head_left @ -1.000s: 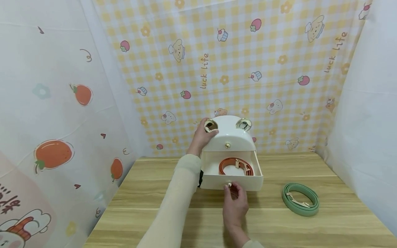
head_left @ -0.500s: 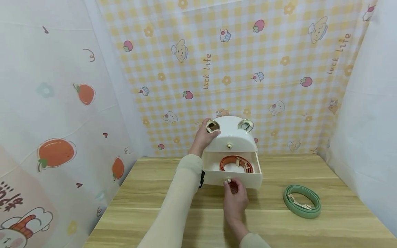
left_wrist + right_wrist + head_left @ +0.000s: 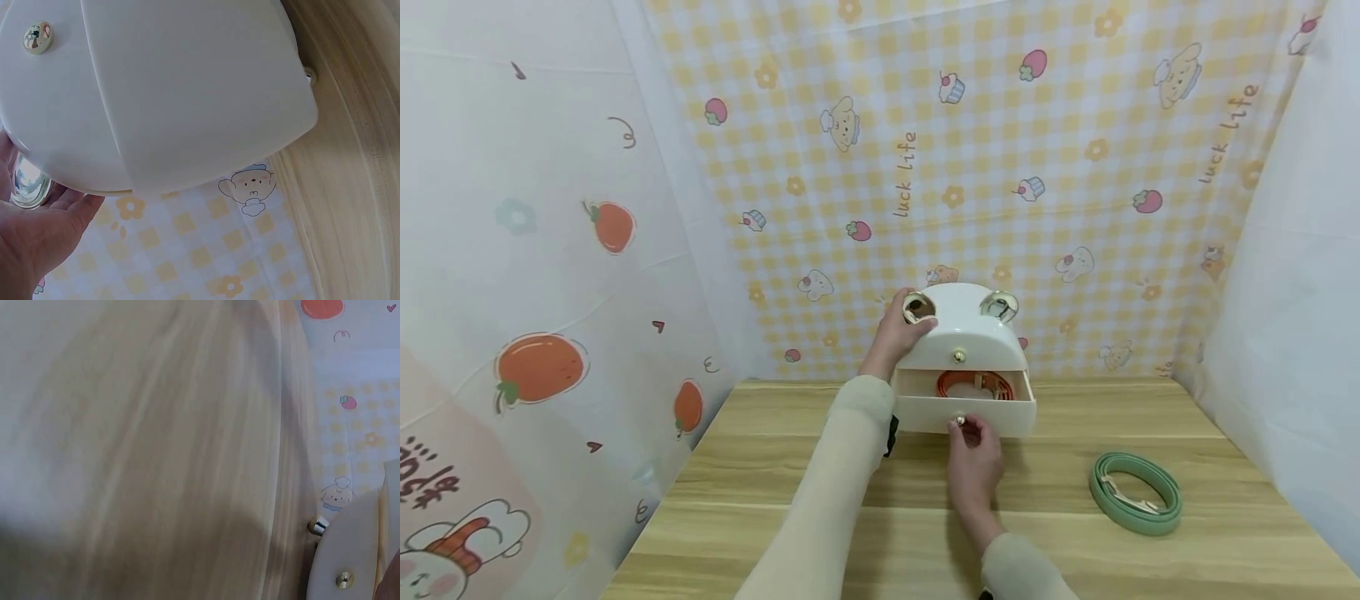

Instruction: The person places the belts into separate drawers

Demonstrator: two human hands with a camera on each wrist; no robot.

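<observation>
Head view: w/ R grip (image 3: pixel 975 467) we pinch the knob (image 3: pixel 960 420) of the part-open btm drawer (image 3: pixel 921 414) in the white cabinet (image 3: pixel 961 312); L grip (image 3: pixel 892 335) clasps cabinet top by its L gold eye (image 3: pixel 919 307). Orange belt (image 3: pixel 957 378) coiled inside drawer; green belt (image 3: pixel 1138 520) on counter (image 3: pixel 775 467), R of cabinet.

Through my feed I see a small cloth-walled nook, its wider room unclear: yellow-checked cartoon cloth (image 3: pixel 992 142) hangs beyond the hands (image 3: pixel 898 335) (image 3: pixel 976 467), a fruit-printed sheet (image 3: pixel 557 283) to their left, a white sheet (image 3: pixel 1292 333) right, a wood-grain bench (image 3: pixel 1052 500) beneath.
</observation>
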